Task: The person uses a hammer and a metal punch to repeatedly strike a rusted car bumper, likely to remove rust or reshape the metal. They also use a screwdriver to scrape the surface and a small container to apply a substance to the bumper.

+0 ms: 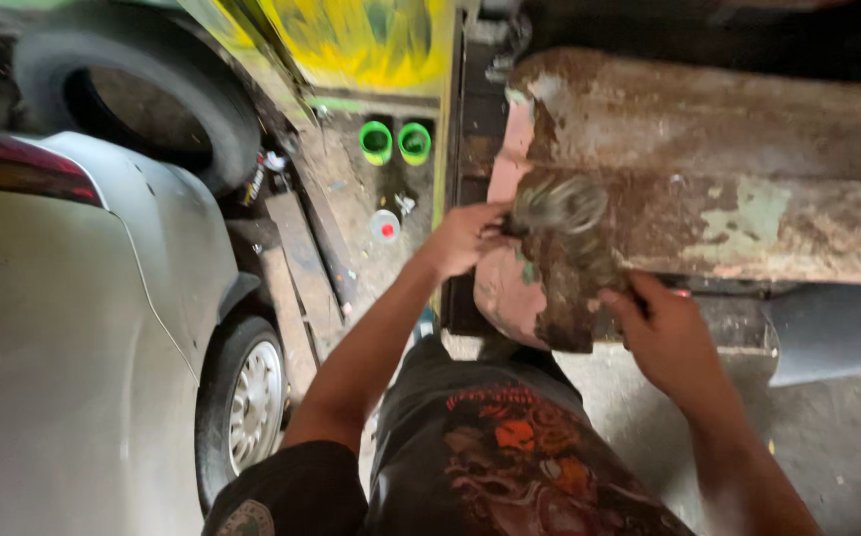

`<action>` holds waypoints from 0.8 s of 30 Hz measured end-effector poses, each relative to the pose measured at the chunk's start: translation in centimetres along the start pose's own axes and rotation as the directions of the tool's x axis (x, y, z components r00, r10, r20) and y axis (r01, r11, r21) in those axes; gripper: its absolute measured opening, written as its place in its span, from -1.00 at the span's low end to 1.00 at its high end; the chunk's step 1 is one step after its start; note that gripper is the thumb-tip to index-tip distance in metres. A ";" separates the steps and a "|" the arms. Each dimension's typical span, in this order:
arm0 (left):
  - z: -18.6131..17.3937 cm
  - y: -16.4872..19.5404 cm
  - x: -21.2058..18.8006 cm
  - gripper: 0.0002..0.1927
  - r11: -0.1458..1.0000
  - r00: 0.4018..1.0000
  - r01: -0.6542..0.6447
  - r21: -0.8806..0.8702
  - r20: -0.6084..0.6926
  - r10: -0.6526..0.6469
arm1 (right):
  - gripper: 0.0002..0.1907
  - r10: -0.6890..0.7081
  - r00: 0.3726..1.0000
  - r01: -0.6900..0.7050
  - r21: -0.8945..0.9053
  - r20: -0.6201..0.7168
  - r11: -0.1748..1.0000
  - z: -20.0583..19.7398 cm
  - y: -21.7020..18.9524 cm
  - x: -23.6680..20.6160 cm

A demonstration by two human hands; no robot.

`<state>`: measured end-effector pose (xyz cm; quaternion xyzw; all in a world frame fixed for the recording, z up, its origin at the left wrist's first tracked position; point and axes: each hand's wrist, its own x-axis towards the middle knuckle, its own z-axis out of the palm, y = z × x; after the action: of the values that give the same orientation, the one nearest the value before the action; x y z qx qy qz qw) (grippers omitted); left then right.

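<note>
A large rusty metal panel (pixel 748 159) with flaking pink and pale green paint lies across the upper right. A round wire brush (pixel 560 203), blurred as if spinning, sits against its left end. My left hand (pixel 465 238) is closed on the tool's handle just left of the brush. My right hand (pixel 664 337) grips the panel's near lower edge, fingers curled over the rusty rim.
A silver car (pixel 73 328) with a wheel (pixel 247 397) fills the left. A loose tyre (pixel 152 79) lies behind it. Wooden planks (pixel 301 268), two green cups (pixel 394 142) and a small white lid (pixel 384 226) sit on the dirty floor. A yellow-green board (pixel 361 40) stands at the back.
</note>
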<state>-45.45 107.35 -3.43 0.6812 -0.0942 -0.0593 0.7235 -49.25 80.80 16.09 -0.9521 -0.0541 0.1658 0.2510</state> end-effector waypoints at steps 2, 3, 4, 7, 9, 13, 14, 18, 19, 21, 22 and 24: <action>-0.1 0.3 0.1 -0.47 0.999 1.000 -0.006 -0.048 -0.003 0.006 | -0.61 0.124 0.991 -0.124 -0.003 0.052 0.992 -0.4 -0.5 0.4; 0.1 0.4 0.2 -0.49 0.997 1.000 -0.007 -0.082 -0.004 0.007 | -0.58 0.192 0.978 -0.191 -0.013 0.079 0.981 -0.7 -0.6 0.5; 0.1 0.5 0.2 -0.48 1.000 1.000 -0.025 0.017 0.008 0.025 | -0.58 0.152 0.987 -0.155 0.064 0.056 0.986 -0.8 -0.6 0.3; 0.5 0.5 0.2 -0.49 0.991 0.998 -0.054 0.120 0.038 0.050 | -0.60 0.086 0.996 -0.087 0.224 0.014 0.971 -0.9 -0.2 -0.3; 0.6 0.6 0.3 -0.53 0.999 0.999 -0.046 -0.021 0.028 0.047 | -0.62 0.062 0.998 -0.068 0.269 0.031 0.961 -0.5 0.0 -0.5; 0.7 0.8 0.3 -0.52 0.999 0.999 -0.045 -0.004 0.030 0.046 | -0.59 0.008 1.000 -0.008 0.042 0.003 0.999 -0.2 0.3 -0.2; 0.5 0.9 0.1 -0.52 0.999 0.999 -0.038 0.001 0.028 0.038 | -0.59 0.050 0.999 -0.052 0.097 0.016 0.994 -0.1 0.2 -0.3; 0.5 0.9 -0.1 -0.55 0.989 0.999 -0.035 0.140 0.011 0.034 | -0.57 0.097 0.992 -0.109 0.170 0.080 0.979 0.0 0.0 -0.1; 0.4 0.8 -0.1 -0.53 0.982 0.999 -0.031 0.188 0.037 0.024 | -0.57 0.083 0.993 -0.092 0.112 0.086 0.989 0.2 -0.1 0.0; 0.4 0.4 -0.4 -0.49 0.962 0.996 -0.023 0.272 0.085 0.000 | -0.57 0.063 0.993 -0.062 -0.014 0.104 0.998 0.5 -0.3 0.4; 0.2 0.1 -0.7 -0.49 0.970 1.000 -0.016 0.242 0.030 0.009 | -0.58 0.092 0.989 -0.096 0.030 0.113 0.995 0.7 -0.3 0.3; -0.1 -0.5 -1.0 -0.48 0.985 0.996 -0.023 0.172 -0.077 0.036 | -0.59 0.151 0.981 -0.165 0.110 0.124 0.980 0.7 0.0 0.0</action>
<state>-46.36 107.65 -4.00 0.7412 -0.0801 -0.0132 0.6663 -49.53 81.12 15.48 -0.9256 0.0174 0.2426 0.2901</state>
